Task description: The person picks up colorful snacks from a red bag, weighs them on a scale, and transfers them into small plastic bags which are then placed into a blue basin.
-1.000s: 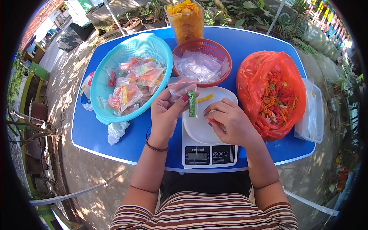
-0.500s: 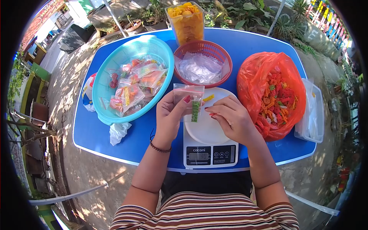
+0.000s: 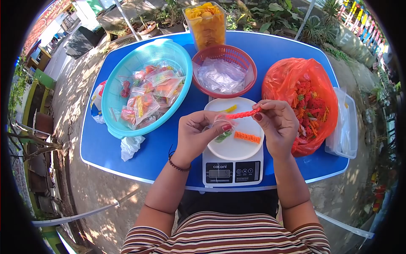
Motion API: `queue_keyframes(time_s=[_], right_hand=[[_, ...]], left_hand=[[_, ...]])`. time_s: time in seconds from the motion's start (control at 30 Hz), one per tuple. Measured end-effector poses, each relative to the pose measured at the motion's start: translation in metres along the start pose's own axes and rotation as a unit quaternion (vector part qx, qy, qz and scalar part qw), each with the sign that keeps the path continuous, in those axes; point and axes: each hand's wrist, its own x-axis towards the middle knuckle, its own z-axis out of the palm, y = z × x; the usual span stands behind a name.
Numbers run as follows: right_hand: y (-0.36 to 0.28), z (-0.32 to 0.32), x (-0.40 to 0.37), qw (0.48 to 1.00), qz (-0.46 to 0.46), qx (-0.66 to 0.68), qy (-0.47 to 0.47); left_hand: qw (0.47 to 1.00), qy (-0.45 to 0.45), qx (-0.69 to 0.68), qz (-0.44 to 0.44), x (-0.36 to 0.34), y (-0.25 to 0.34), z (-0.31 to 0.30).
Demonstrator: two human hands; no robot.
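My left hand [image 3: 203, 129] is closed on a small clear zip bag [image 3: 231, 126] with a green ridged piece [image 3: 223, 136] inside it. Between the thumb and fingers of my right hand [image 3: 277, 122] is one end of a red ridged snack stick [image 3: 245, 114]; its other end is at the bag's mouth by my left fingers. Both hands hover over the white kitchen scale [image 3: 232, 169]. On its round plate [image 3: 230, 152] lie an orange ridged piece [image 3: 247, 137] and a yellow piece [image 3: 229, 109].
A turquoise basket [image 3: 113, 122] holding filled bags stands at left. Behind the scale sits a red basket [image 3: 224, 89] of clear bags, with a tub of yellow chips [image 3: 207, 27] beyond. At right are a red plastic bag [image 3: 275, 84] of colourful snacks and a clear container [image 3: 347, 127].
My right hand has moved up and right, with the red stick now stretched toward the bag. The zip bag has tilted and dropped lower in my left hand. The orange piece on the plate now shows.
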Motion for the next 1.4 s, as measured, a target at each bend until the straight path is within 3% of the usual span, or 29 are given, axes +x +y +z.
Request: queue_keyframes(time_s=[0.27,0.43,0.57,0.73,0.97,1.07,1.27,1.4], right_hand=[[0.003,0.001,0.0,0.994,-0.038,-0.076,-0.073],[0.003,0.01,-0.004,0.993,-0.049,-0.108,-0.026],[0.001,0.006,0.001,0.978,-0.085,-0.184,-0.045],[-0.005,0.002,0.005,0.965,-0.06,-0.222,-0.123],[-0.006,0.008,0.005,0.931,-0.122,-0.305,-0.16],[-0.012,0.011,0.003,0.928,-0.099,-0.323,-0.159],[-0.01,0.001,0.01,0.929,-0.133,-0.271,-0.216],[-0.006,0.006,0.003,0.953,-0.105,-0.221,-0.177]], left_hand=[[0.999,-0.037,-0.005,-0.018,-0.002,0.0,0.0],[0.994,-0.064,-0.076,-0.037,-0.002,0.015,0.003],[0.998,-0.052,0.024,-0.013,-0.003,0.006,0.002],[0.994,-0.064,0.08,0.038,-0.002,0.005,0.004],[0.995,-0.059,0.073,0.024,-0.003,0.001,0.0],[0.996,-0.051,0.071,0.024,-0.002,0.005,0.003],[0.996,-0.051,0.077,0.015,-0.003,0.003,0.0],[0.995,-0.047,0.084,0.031,-0.002,0.005,0.002]])
